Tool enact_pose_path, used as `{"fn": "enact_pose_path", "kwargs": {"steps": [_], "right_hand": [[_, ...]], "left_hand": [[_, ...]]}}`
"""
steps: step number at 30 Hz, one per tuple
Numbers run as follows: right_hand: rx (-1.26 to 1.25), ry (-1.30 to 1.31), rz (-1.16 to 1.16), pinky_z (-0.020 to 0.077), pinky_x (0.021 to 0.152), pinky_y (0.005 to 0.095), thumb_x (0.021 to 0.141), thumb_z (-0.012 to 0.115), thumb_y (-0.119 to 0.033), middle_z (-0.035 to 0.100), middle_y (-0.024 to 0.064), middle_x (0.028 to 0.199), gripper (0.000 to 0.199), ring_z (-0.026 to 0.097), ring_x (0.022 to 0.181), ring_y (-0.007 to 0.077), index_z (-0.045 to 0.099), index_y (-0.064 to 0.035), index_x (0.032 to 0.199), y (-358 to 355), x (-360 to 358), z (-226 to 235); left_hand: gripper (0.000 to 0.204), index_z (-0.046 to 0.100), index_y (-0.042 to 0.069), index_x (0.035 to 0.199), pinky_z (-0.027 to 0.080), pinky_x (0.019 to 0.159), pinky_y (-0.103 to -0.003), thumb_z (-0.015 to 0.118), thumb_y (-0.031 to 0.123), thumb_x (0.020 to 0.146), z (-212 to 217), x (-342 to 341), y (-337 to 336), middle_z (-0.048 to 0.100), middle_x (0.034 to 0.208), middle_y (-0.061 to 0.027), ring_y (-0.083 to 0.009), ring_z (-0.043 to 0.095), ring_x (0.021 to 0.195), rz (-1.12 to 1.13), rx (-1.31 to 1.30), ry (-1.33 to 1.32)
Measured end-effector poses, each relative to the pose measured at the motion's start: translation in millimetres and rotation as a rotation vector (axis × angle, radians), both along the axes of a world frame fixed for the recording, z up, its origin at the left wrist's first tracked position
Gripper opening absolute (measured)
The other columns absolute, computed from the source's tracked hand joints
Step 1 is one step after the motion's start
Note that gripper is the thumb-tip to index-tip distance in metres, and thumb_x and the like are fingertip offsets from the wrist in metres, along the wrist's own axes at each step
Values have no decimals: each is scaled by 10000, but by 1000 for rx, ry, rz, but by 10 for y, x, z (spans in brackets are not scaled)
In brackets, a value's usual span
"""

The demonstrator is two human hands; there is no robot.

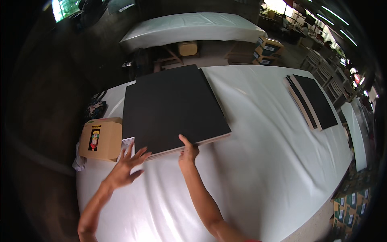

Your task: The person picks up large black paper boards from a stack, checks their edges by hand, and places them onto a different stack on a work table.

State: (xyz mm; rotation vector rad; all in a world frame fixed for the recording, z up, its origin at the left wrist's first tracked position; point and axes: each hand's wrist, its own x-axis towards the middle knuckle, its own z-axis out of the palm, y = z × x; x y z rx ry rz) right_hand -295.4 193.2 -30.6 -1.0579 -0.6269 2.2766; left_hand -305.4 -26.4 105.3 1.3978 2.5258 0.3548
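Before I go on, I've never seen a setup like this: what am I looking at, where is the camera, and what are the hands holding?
There is no machine here, just a person's two bare hands. The one picture comes from a wide camera worn on the head and looking down, so straight edges bend toward its rim. On the white-covered table lie large black boards, a smaller pile of dark boards at the right, and a cardboard box at the left. The right hand grips the near edge of the large boards, thumb on top. The left hand is open beside their near left corner; I can't tell whether it touches.
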Motion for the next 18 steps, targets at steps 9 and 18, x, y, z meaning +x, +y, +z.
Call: {"fn": "enact_pose_path", "kwargs": {"steps": [9, 18], "right_hand": [[-114, -35, 156, 444, 866, 539, 622, 880, -234, 575, 64, 1189, 660, 503, 1143, 246, 545, -70, 1167, -291, -178, -97], [377, 8, 686, 556, 754, 382, 853, 702, -306, 583, 92, 1029, 402, 616, 924, 188, 474, -60, 1074, -293, 1771, -685]], "left_hand": [[683, 412, 57, 1397, 161, 1122, -504, 588, -94, 755, -862, 1834, -1149, 422, 1439, -133, -382, 178, 1419, 526, 275, -276], [720, 248, 116, 1483, 167, 1071, -644, 550, 389, 890, -2097, 4141, -1070, 241, 1517, -191, -436, 135, 1408, 267, -111, -126]]}}
